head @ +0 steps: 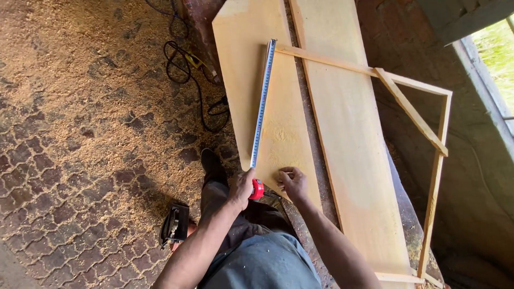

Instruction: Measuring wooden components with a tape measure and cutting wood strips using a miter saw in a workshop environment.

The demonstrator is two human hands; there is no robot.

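- Left hand (241, 186) grips the red tape case (257, 189) at the near edge of the board (278, 134); blade (262, 104) runs to the far edge.
- Right hand (293, 182), fingers pinched, rests on the board beside the case; what it pinches cannot be told.
- Good practice: blade flat, straight, hook seated.
- Frame (412, 115) lies across the boards.

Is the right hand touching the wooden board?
Touching: the head view shows the right hand with its fingertips pressed on the near end of the wooden board.
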